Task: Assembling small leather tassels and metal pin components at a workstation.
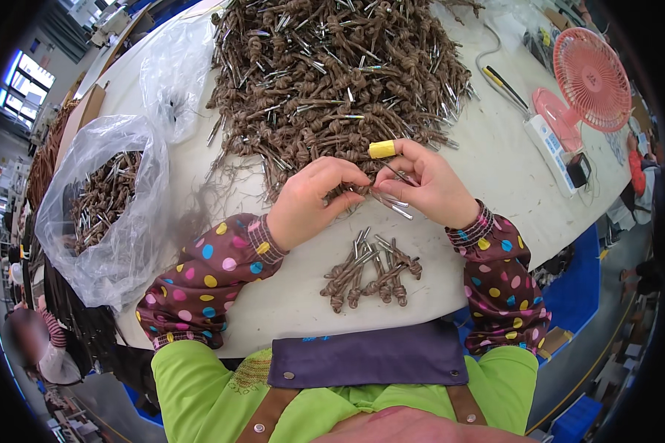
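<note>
At a white table [495, 170], the left hand [310, 203] and right hand [425, 184] are meeting at the near edge of a large far pile of brown knotted cords with metal tips [332, 74]. Both grips are pressed together, pinching one metal-tipped brown cord [391, 198] between them. A yellow finger cot [381, 149] is covering one right fingertip. A small bundle of finished cords [369, 269] is lying just nearer.

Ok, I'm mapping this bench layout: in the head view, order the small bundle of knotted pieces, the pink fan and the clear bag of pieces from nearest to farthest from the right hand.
1. Small bundle, just below the right hand.
2. Pink fan, upper right.
3. Clear bag, far left.
</note>
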Tool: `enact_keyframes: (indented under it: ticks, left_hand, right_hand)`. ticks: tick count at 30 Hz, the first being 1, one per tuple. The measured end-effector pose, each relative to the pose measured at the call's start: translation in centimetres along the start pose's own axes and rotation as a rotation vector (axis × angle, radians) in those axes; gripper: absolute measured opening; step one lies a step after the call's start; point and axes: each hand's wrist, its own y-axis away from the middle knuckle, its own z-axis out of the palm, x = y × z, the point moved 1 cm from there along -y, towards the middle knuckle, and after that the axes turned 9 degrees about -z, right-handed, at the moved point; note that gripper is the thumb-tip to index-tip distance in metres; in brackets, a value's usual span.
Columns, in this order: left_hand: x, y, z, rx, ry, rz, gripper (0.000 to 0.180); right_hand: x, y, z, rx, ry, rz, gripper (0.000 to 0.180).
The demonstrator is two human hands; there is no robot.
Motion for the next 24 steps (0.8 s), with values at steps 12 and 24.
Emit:
enact_keyframes:
  ticks: [12, 24]
  left_hand:
    - [0.3, 0.2, -0.1, -0.083, -0.043, -0.08, 0.023]
    - [0.9, -0.7, -1.4, -0.453, 0.083, -0.197, 0.021]
  right_hand:
    - [0.3, 0.2, 0.6, 0.066, -0.048, -0.18, 0.032]
    - [-1.2, 0.4, 0.2, -0.077, -0.263, 0.146, 0.03]
